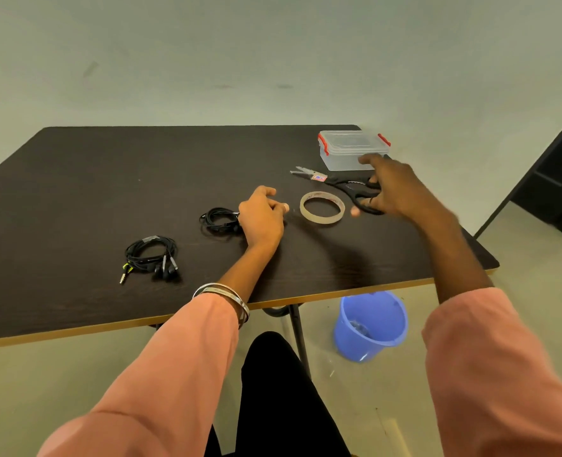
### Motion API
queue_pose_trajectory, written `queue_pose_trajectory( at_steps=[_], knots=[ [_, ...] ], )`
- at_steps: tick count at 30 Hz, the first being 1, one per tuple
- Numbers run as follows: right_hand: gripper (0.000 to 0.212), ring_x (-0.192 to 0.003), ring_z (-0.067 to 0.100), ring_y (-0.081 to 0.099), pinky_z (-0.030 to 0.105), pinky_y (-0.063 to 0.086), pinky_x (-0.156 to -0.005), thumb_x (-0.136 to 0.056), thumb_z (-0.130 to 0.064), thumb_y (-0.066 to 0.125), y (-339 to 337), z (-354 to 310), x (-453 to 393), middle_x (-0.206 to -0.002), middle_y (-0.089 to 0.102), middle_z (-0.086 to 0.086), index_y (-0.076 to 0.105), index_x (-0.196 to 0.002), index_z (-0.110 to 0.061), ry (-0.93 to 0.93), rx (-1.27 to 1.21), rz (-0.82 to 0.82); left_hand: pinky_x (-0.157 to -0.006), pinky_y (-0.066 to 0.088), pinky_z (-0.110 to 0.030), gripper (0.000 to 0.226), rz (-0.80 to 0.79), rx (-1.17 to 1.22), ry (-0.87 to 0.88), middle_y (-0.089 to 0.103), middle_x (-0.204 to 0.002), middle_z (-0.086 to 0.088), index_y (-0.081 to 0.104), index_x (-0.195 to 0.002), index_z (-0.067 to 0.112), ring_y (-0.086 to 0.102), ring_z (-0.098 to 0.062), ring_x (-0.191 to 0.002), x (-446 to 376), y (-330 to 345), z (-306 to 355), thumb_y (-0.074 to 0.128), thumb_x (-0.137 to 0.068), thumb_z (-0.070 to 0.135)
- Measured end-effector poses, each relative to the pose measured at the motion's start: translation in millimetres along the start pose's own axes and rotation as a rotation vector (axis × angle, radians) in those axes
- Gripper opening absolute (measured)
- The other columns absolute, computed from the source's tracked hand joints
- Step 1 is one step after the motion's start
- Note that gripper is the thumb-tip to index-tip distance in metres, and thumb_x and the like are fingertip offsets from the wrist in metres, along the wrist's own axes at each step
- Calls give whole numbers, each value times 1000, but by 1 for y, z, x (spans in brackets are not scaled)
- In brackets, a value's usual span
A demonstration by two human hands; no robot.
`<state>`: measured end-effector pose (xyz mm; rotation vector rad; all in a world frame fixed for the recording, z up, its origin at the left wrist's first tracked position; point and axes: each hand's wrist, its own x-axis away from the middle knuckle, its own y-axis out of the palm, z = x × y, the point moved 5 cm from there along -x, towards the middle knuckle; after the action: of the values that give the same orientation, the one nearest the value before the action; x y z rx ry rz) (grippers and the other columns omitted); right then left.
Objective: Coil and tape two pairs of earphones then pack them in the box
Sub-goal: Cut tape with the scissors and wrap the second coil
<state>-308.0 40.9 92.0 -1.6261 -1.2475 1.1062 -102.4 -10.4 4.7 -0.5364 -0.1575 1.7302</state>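
Two coiled black earphones lie on the dark table (75,192). One pair (151,255) sits at the left, its plug and buds pointing toward me. The second pair (218,219) lies right beside my left hand (261,216), whose fingers curl at its right edge; whether they grip the cable I cannot tell. A roll of clear tape (321,207) lies flat between my hands. My right hand (391,189) hovers with fingers spread over the black handles of the scissors (339,184). The clear box (352,150) with red clips stands shut at the far right.
A blue bucket (372,328) stands on the floor under the table's near right edge. A dark cabinet (559,179) is at the far right. My legs are under the table's front edge.
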Motion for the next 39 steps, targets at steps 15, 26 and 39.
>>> queue_pose_trajectory(
  at_steps=[15, 26, 39],
  knots=[
    [114, -109, 34, 54, 39, 48, -84, -53, -21, 94, -31, -35, 15, -122, 56, 18, 28, -145, -18, -200, 359, -287, -78, 27, 1, 32, 16, -37, 66, 73, -88, -2, 59, -123, 8, 65, -8, -87, 6, -1, 2, 61, -91, 5],
    [91, -97, 32, 53, 38, 47, -78, -53, -27, 93, -20, -45, 2, -112, 56, 14, 46, -128, -11, -268, 499, -220, -68, 20, 15, 32, 3, -5, 98, 73, -88, -6, 58, -121, 4, 61, -6, -79, 7, -1, 3, 61, -90, 0],
    [62, -90, 29, 56, 38, 48, -76, -60, -12, 89, -20, -29, 1, -104, 63, 15, 53, -111, -8, -252, 369, -155, -71, 32, 6, 33, -1, -23, 81, 72, -88, -1, 58, -123, 9, 62, -2, -80, 4, 0, 1, 62, -90, 4]
  ],
)
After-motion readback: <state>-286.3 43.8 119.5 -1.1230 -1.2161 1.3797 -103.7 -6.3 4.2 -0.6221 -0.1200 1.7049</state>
